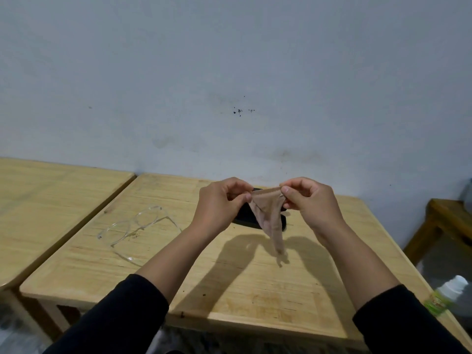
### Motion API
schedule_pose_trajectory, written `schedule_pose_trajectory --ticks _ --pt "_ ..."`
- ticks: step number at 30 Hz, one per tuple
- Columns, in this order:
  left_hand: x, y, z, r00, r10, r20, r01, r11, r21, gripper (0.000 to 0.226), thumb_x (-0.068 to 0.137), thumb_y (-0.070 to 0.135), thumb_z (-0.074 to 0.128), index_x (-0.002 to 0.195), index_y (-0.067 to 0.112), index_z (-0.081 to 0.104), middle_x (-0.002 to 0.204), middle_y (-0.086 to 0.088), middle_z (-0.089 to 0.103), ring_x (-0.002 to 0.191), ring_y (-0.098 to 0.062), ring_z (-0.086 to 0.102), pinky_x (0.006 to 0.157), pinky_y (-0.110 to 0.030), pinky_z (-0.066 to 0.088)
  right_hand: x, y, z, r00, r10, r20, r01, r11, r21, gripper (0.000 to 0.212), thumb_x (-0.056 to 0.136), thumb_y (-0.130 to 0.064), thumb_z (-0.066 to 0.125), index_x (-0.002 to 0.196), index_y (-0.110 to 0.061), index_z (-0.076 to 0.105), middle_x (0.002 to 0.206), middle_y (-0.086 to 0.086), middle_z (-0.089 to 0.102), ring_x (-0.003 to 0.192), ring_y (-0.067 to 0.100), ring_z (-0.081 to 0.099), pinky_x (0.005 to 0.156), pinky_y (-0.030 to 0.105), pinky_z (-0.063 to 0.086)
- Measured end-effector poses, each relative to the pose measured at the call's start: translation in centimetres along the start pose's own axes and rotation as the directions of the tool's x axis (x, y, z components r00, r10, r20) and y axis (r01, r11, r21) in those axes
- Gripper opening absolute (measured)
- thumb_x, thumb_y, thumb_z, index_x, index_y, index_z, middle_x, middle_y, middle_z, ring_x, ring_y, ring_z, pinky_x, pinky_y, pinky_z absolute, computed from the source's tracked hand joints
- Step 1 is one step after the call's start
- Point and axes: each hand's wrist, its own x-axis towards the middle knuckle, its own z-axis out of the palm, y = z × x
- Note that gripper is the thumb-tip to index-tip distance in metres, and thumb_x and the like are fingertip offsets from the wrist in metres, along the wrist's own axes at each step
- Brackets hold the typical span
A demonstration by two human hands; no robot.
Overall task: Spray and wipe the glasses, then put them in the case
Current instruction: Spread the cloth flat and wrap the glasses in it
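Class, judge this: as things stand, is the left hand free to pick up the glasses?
Probably not yet. The left hand pinches the cloth with the right hand; the glasses lie unobstructed on the table.

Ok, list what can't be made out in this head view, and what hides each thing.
- Black case: mostly hidden behind the left hand, right hand and beige cloth; open or closed, cannot tell.
- Spray bottle: at the table's right edge; label blurred, unreadable.
- Clear glasses: transparent; lens cleanliness cannot be judged.

Second table, dark stool
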Motion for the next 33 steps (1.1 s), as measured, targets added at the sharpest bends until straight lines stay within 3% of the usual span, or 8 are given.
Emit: schedule_pose_trajectory --ticks 7,11,15,20,22,25,30,33 --pt "0.8 1.9 -1.0 0.997 0.078 -0.022 -0.078 0.997 -0.008 0.018 0.082 0.008 0.065 0.088 0.024 0.07 0.078 0.016 0.068 0.074 0.013 0.061 0.065 0.001 0.042 0.1 -1.9 -1.7 0.998 -0.03 -0.049 0.032 0.999 0.035 0.016 0.086 -0.007 0.063 0.077 -0.019 0.068 0.073 0.0 0.066 0.063 0.009 0.06 0.067 0.019 0.055" --pt "0.2 2.0 -0.7 0.995 0.1 0.027 -0.099 0.995 -0.027 0.021 0.083 0.005 0.06 0.086 0.022 0.071 0.078 0.013 0.069 0.066 0.009 0.058 0.059 -0.004 0.043 -0.4 -1.7 -2.0 0.999 0.002 -0.049 0.001 0.998 0.057 0.012 0.086 -0.007 0.063 0.079 -0.016 0.068 0.073 0.002 0.066 0.062 0.013 0.059 0.07 0.025 0.055" --pt "-0.7 1.7 0.1 0.997 0.03 0.074 -0.023 0.995 -0.094 0.028 0.083 -0.003 0.053 0.082 0.019 0.071 0.075 0.007 0.069 0.055 0.003 0.06 0.055 -0.008 0.045 -1.0 -1.2 -1.9 0.999 0.038 -0.032 -0.034 0.995 0.097 0.01 0.086 -0.005 0.062 0.081 -0.012 0.068 0.072 0.005 0.066 0.063 0.018 0.058 0.066 0.024 0.054" --pt "-1.4 0.7 1.2 0.985 -0.123 0.121 0.15 0.959 -0.24 0.024 0.084 0.01 0.054 0.079 0.024 0.073 0.077 0.0 0.072 0.072 -0.01 0.067 0.081 -0.029 0.055 -1.9 -0.4 -1.6 0.996 0.084 -0.008 -0.082 0.986 0.145 0.012 0.086 -0.002 0.061 0.08 -0.011 0.066 0.071 0.004 0.065 0.061 0.016 0.057 0.062 0.02 0.053" --pt "-1.7 0.6 1.4 0.982 -0.138 0.128 0.165 0.957 -0.239 0.006 0.079 0.023 0.067 0.077 0.024 0.072 0.071 0.006 0.069 0.069 -0.006 0.063 0.073 -0.023 0.052 -2.2 0.0 -1.6 0.995 0.103 0.002 -0.102 0.982 0.157 0.012 0.086 -0.002 0.061 0.08 -0.011 0.067 0.073 0.005 0.066 0.063 0.016 0.058 0.066 0.023 0.053" --pt "-1.9 0.3 1.6 0.985 -0.107 0.135 0.122 0.986 -0.113 0.016 0.067 0.028 0.08 0.077 0.022 0.068 0.069 0.006 0.068 0.064 -0.001 0.06 0.06 -0.011 0.044 -2.5 0.6 -1.8 0.993 0.12 0.02 -0.121 0.98 0.157 0.01 0.085 -0.002 0.062 0.081 -0.01 0.067 0.073 0.007 0.065 0.062 0.016 0.057 0.067 0.024 0.053" --pt "-1.5 -0.1 0.7 0.99 -0.057 0.129 0.059 0.998 -0.011 0.023 0.072 0.013 0.075 0.09 0.024 0.067 0.076 0.009 0.068 0.067 -0.001 0.061 0.063 -0.005 0.046 -2.6 1.0 -3.1 0.992 0.124 0.038 -0.129 0.978 0.161 0.012 0.083 0.004 0.062 0.082 -0.007 0.066 0.068 0.005 0.063 0.055 0.007 0.059 0.058 0.015 0.053" --pt "-1.0 -0.4 -0.5 0.989 -0.051 0.142 0.039 0.996 0.08 0.019 0.074 0.014 0.073 0.088 0.026 0.069 0.078 0.01 0.071 0.071 0.001 0.064 0.064 -0.004 0.046 -2.5 0.9 -4.5 0.989 0.129 0.078 -0.138 0.982 0.131 0.015 0.082 0.008 0.061 0.084 -0.006 0.065 0.066 0.007 0.06 0.052 0.004 0.059 0.058 0.013 0.053"
